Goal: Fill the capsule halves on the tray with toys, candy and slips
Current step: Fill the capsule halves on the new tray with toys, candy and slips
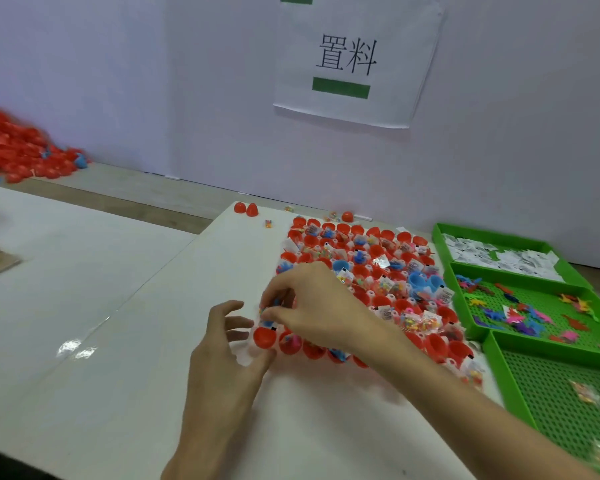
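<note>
Nearest to me, two bare forearms reach up from the bottom of the frame. Low and centre, the left hand (227,344) has its fingers loosely spread and holds nothing, its thumb just beside a red corner half (264,336). The right hand (314,306) crosses over it and pinches a small coloured item (266,311) between thumb and fingertips above that corner. I cannot tell whether the item is a toy or candy.

At centre right, the tray (246,360) is packed with capsule halves (404,237). Most of them show slips, candy packets or toys, so I judge the job well along. A few halves towards the lower right look bare inside and probably need filling.

Along the right edge are three green bins: slips (499,254), toys (534,306) and candy (586,393). All three hold stock. A red heap of capsules (18,147) lies at upper left.
</note>
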The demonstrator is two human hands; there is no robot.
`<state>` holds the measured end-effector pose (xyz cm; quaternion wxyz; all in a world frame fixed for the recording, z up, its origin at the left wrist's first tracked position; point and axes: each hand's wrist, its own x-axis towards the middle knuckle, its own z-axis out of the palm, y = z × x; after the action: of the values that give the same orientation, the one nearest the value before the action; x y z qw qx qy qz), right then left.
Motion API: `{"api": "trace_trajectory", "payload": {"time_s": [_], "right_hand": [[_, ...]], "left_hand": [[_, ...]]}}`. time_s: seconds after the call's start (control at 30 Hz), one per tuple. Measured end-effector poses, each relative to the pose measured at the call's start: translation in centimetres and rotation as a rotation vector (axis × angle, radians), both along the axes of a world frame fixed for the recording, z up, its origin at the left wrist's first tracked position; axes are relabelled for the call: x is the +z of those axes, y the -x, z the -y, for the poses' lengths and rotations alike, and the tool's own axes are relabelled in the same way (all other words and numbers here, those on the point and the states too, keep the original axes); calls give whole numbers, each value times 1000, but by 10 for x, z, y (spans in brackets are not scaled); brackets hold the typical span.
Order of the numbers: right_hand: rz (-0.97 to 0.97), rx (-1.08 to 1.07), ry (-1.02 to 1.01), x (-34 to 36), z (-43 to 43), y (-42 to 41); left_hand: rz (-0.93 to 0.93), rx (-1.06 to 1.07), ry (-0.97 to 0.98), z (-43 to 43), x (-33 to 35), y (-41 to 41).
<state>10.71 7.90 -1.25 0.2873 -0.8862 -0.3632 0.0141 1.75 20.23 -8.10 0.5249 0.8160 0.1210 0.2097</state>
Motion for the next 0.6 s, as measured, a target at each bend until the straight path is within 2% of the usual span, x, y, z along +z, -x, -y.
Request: {"api": "trace_trajectory", "payload": {"time_s": [0.23,0.6], "right_hand": [[25,-7,63,-11,-6,6],[106,7,200,-6,-15,15]], "left_hand": [[64,20,-51,-4,-7,-1],[113,37,-31,-4,-12,0]]}}
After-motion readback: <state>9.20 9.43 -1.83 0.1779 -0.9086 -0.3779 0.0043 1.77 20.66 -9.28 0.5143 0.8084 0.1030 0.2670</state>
